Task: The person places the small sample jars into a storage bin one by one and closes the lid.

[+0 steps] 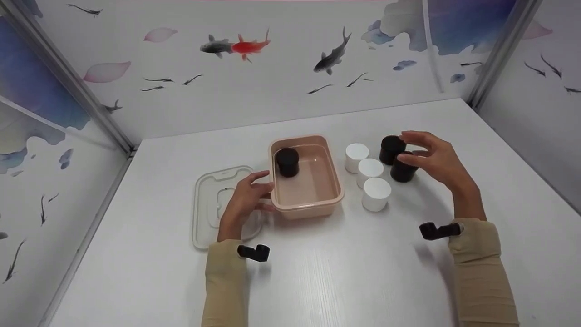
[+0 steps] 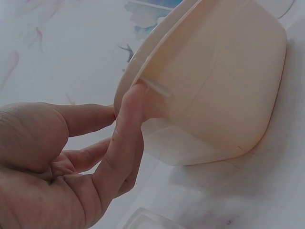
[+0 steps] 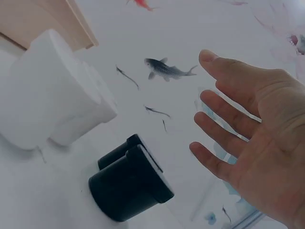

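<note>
A pink plastic box [image 1: 313,210] stands on the table with one black lidded jar [image 1: 288,162] inside, at its far left. My left hand [image 1: 247,197] pinches the box's left rim, thumb on the lip and fingers beneath it, as the left wrist view shows. To the right, my right hand [image 1: 433,159] hovers with spread fingers above and beside two black jars, a nearer one [image 1: 402,169] and a farther one [image 1: 391,149]. The right wrist view has a gap between that hand and the black jars [image 3: 128,181]; it holds nothing.
Three white jars, the nearest [image 1: 376,194] at the front, line up between the box and the black jars. A pale translucent lid [image 1: 204,218] lies flat left of the box, partly under the left hand. Printed wall panels [image 1: 290,91] enclose the table's back and sides.
</note>
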Demonstrator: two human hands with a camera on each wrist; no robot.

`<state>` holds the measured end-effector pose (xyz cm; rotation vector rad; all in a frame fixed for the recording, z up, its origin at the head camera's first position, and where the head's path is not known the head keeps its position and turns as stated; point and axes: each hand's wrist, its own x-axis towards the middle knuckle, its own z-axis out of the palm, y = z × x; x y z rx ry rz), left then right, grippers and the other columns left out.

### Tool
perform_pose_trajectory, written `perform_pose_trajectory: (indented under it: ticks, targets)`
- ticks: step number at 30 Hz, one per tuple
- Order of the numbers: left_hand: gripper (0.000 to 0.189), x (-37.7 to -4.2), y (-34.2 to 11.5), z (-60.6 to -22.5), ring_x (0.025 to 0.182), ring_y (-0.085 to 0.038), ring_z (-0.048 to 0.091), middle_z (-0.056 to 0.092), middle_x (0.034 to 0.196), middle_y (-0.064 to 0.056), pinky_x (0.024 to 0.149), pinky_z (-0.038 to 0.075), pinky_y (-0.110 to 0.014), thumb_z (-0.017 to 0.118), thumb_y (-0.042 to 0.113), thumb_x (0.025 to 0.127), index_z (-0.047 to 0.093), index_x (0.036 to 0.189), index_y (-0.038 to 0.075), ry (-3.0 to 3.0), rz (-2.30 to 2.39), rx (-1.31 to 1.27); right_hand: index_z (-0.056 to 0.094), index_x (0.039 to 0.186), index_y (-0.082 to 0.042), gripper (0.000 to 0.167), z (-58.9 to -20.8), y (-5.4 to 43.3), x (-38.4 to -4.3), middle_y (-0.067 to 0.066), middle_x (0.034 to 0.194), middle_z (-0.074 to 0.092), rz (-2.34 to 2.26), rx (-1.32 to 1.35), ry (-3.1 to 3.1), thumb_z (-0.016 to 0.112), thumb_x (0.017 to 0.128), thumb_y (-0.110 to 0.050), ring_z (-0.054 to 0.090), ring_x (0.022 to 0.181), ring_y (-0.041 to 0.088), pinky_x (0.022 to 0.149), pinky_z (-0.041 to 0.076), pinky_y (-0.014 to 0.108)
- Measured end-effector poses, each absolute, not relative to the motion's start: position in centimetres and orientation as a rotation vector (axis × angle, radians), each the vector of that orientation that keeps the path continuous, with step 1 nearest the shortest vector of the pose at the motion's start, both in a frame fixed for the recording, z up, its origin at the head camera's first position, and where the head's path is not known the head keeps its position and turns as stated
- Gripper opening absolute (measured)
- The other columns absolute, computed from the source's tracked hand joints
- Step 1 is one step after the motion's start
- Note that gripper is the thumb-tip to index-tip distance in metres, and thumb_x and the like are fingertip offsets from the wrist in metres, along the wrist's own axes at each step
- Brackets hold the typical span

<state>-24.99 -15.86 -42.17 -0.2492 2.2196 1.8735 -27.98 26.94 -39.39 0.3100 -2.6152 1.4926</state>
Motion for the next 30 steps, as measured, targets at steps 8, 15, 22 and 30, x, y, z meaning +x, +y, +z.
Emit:
perform_pose_trajectory:
  ticks: [8,15,22,30]
  targets:
    - [0.049,-24.9,-15.9,-42.3,0.105,-0.032,0.071,0.066,0.126,-0.025,0.066,0.065,-0.033,0.061,0.018,0.1,0.048,0.147,0.015,2.178,1.927,-0.222,0.042,0.151,-0.01,0.077,-42.0,28.5,-29.0,0.015,0.155,0.043,1.463,0.193,-2.695,0.078,0.088,-0.036,0.036,0.146,0.031,0.117,0.038,0.052]
    - [0.049,-24.8,-15.9,-42.2,0.103,-0.029,0.072,0.066,0.129,-0.023,0.068,0.065,-0.033,0.061,0.018,0.101,0.048,0.147,0.014,2.192,1.906,-0.216,0.025,0.159,-0.01,0.094,-43.9,29.1,-29.6,0.019,0.163,0.027,1.513,0.149,-2.779,0.079,0.087,-0.037,0.027,0.15,0.042,0.119,0.031,0.063]
    - [0.048,-25.0,-16.1,-42.1,0.098,-0.025,0.071,0.066,0.128,-0.022,0.067,0.065,-0.033,0.06,0.017,0.101,0.048,0.146,0.013,2.191,1.917,-0.227,0.013,0.161,-0.01,0.103,-45.0,29.2,-30.3,0.022,0.165,0.021,1.582,0.11,-2.826,0.079,0.087,-0.038,0.025,0.15,0.046,0.12,0.028,0.063]
    - [0.048,-24.9,-15.9,-42.2,0.102,-0.028,0.071,0.067,0.126,-0.023,0.068,0.065,-0.033,0.06,0.018,0.101,0.048,0.147,0.014,2.182,1.915,-0.225,0.01,0.161,-0.008,0.102,-45.6,29.3,-30.4,0.029,0.163,0.019,1.616,0.07,-2.851,0.078,0.088,-0.032,0.025,0.148,0.047,0.122,0.025,0.061]
